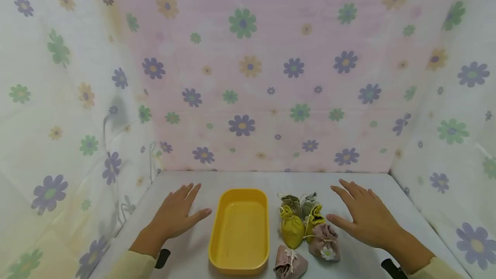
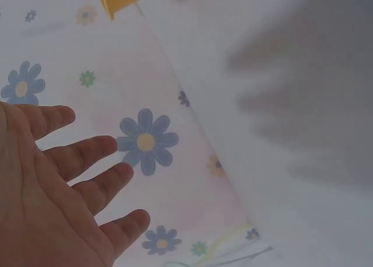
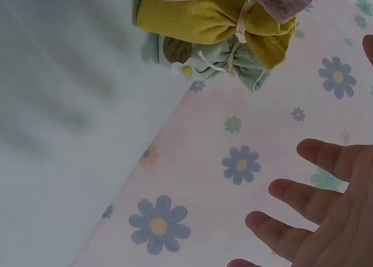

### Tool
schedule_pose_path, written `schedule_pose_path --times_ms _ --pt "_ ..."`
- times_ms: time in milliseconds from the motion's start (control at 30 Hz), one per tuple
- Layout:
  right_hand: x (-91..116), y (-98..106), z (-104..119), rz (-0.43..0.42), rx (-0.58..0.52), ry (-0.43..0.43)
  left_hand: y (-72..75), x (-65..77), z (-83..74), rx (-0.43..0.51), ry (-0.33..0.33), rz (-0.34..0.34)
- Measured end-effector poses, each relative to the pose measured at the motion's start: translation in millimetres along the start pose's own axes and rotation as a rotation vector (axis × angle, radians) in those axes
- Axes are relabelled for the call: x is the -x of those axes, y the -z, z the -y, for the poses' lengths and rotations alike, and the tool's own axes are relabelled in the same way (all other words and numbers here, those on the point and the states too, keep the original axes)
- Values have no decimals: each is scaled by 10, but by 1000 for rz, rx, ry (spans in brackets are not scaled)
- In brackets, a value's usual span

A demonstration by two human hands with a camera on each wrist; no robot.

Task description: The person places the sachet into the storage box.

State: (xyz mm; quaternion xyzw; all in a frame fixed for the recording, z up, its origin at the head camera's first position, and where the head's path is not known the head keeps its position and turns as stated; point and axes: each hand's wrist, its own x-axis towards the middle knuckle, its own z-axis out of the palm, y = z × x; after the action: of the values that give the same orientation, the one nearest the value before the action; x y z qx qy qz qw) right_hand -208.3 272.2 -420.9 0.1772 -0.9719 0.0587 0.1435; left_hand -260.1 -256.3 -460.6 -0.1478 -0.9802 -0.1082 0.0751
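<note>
My left hand (image 1: 177, 213) hovers left of a yellow rectangular tray (image 1: 239, 236), fingers spread, holding nothing. On the other side, my right hand (image 1: 364, 216) is held with spread fingers beside a group of small drawstring pouches. Nearest to its thumb are a pink pouch (image 1: 325, 244) with a white flower and a mustard-yellow pouch (image 1: 314, 218). Another yellow pouch (image 1: 292, 229) stands closer to the tray. Behind these sit a brownish pouch (image 1: 291, 203) and a grey-green pouch (image 3: 256, 66). A second pink pouch (image 1: 289, 262) lies in front.
The white table (image 1: 178, 266) is bounded at the back by a pink flowered cloth (image 1: 263, 111). Flowered white cloth walls (image 1: 69, 141) rise on both sides. A dark wrist strap (image 1: 162, 258) shows at the left wrist.
</note>
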Motion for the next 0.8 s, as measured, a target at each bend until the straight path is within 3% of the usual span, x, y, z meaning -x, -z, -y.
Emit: schedule_pose_path --times_ms 167,500,800 --pt "-17 -54 95 -40 -21 58 -32 -20 -82 55 -6 -2" --pt "-82 -85 307 -63 -45 128 -113 -76 -208 205 72 11" --pt "-51 -130 440 -117 -118 217 -288 -121 -221 443 96 5"
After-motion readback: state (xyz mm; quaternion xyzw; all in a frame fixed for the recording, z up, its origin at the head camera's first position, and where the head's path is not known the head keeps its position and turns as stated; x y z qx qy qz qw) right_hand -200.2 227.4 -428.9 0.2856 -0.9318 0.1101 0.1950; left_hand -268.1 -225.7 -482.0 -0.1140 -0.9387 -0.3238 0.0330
